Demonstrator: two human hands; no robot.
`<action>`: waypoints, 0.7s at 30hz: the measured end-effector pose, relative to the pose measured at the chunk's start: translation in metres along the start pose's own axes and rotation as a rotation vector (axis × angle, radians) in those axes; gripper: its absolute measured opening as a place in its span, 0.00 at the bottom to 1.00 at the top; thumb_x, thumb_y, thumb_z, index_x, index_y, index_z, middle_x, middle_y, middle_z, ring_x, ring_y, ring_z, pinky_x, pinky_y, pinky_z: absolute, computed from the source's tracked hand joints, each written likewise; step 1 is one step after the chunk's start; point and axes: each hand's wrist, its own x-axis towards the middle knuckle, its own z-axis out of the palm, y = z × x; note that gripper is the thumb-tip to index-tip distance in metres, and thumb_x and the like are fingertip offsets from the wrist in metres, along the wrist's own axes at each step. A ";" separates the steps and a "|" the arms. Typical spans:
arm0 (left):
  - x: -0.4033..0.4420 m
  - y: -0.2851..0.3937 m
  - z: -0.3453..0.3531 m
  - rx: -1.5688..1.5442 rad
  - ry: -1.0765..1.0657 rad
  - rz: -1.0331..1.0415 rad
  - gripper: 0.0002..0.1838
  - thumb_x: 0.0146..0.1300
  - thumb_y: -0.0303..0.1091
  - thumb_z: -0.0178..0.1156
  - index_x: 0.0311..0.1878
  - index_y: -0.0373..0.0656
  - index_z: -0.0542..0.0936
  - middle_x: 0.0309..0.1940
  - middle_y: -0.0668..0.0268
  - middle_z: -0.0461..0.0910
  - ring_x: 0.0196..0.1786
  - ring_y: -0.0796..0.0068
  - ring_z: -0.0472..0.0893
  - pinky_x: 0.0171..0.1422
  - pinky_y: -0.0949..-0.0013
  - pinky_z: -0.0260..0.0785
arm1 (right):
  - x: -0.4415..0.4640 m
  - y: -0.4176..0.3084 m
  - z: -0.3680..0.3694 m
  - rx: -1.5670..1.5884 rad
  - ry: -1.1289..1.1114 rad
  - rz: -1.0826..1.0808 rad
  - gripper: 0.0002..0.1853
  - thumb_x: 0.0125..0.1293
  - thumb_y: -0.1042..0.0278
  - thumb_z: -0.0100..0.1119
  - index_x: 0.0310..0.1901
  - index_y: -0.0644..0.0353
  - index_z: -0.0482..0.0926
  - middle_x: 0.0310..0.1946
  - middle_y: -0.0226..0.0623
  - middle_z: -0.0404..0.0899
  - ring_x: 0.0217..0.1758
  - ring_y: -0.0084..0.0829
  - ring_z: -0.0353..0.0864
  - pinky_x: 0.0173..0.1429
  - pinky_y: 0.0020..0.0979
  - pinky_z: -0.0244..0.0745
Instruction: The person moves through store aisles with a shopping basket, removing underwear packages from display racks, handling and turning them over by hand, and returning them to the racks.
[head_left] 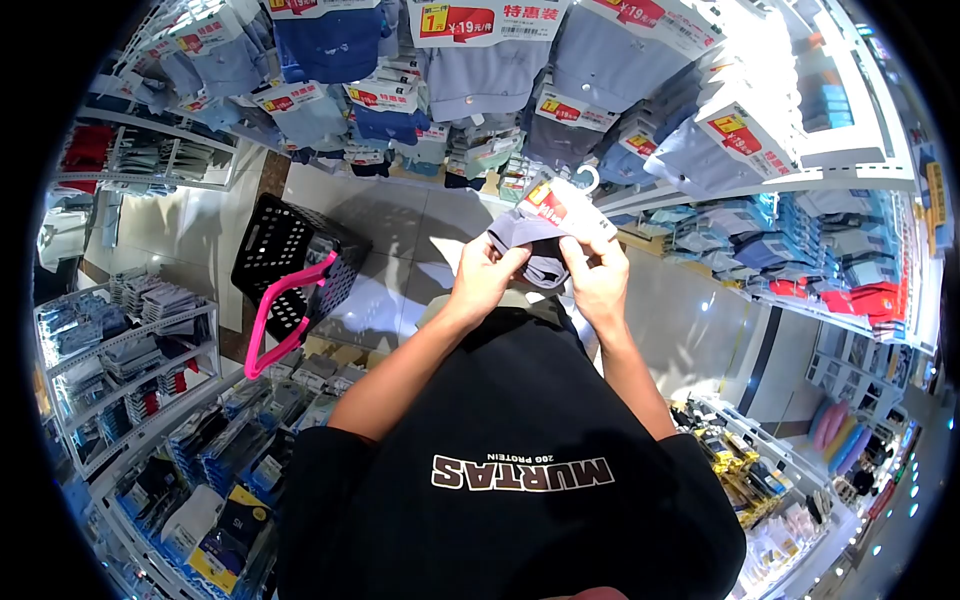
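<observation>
My left hand (482, 277) and my right hand (600, 283) are raised in front of my chest. Between them is a folded grey garment (516, 230) with a waistband-like edge, probably underwear. A white, red and yellow price card with a hook (565, 208) is attached to its top. Left thumb and fingers pinch one side of the cloth, while the right ones pinch the other side near the card. A dark opening shows between my thumbs, with rolled or bunched grey cloth (545, 268) inside; its details are unclear.
A black shopping basket (335, 262) with a pink handle (262, 325) stands on the tiled floor to my left. Ahead, a rack holds hanging grey and blue garments (480, 75) with price cards. Packed shelves (130, 370) stand left, right and close behind me.
</observation>
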 end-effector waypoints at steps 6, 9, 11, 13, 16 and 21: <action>0.001 -0.002 -0.009 -0.036 -0.149 0.075 0.10 0.68 0.28 0.62 0.50 0.34 0.81 0.41 0.67 0.84 0.42 0.82 0.80 0.50 0.74 0.74 | 0.000 -0.020 0.002 0.112 -0.272 0.087 0.26 0.54 0.61 0.76 0.53 0.64 0.81 0.53 0.46 0.79 0.56 0.37 0.78 0.60 0.35 0.72; 0.002 0.005 -0.010 0.040 -0.119 0.112 0.10 0.67 0.27 0.63 0.49 0.34 0.82 0.41 0.67 0.84 0.43 0.83 0.79 0.52 0.73 0.74 | 0.002 -0.023 0.004 -0.002 -0.299 -0.081 0.29 0.51 0.62 0.78 0.54 0.64 0.80 0.53 0.43 0.77 0.54 0.32 0.78 0.55 0.33 0.75; 0.000 0.014 -0.008 0.073 -0.104 0.122 0.11 0.66 0.27 0.64 0.49 0.34 0.82 0.41 0.67 0.83 0.42 0.83 0.79 0.52 0.73 0.74 | 0.000 -0.020 0.007 -0.003 -0.288 -0.023 0.26 0.51 0.64 0.76 0.51 0.64 0.81 0.53 0.46 0.78 0.56 0.37 0.78 0.59 0.35 0.73; -0.001 0.013 -0.007 0.008 -0.079 0.130 0.12 0.69 0.32 0.61 0.50 0.35 0.81 0.39 0.69 0.83 0.41 0.83 0.78 0.49 0.75 0.73 | -0.002 -0.010 0.010 -0.011 -0.258 0.011 0.22 0.53 0.66 0.74 0.49 0.64 0.82 0.49 0.45 0.79 0.53 0.36 0.78 0.58 0.33 0.72; 0.003 -0.001 -0.009 -0.199 -0.078 0.083 0.15 0.74 0.39 0.54 0.50 0.37 0.82 0.38 0.71 0.82 0.37 0.86 0.77 0.43 0.79 0.70 | 0.002 -0.010 0.011 -0.008 -0.175 0.039 0.13 0.58 0.71 0.66 0.45 0.66 0.83 0.35 0.34 0.83 0.40 0.22 0.79 0.46 0.25 0.74; -0.006 -0.002 -0.005 -0.232 -0.003 0.066 0.14 0.74 0.35 0.53 0.51 0.36 0.81 0.35 0.75 0.80 0.32 0.91 0.71 0.36 0.82 0.63 | 0.005 0.007 0.011 0.057 -0.051 0.112 0.10 0.61 0.70 0.67 0.41 0.66 0.83 0.32 0.28 0.80 0.31 0.15 0.73 0.36 0.21 0.69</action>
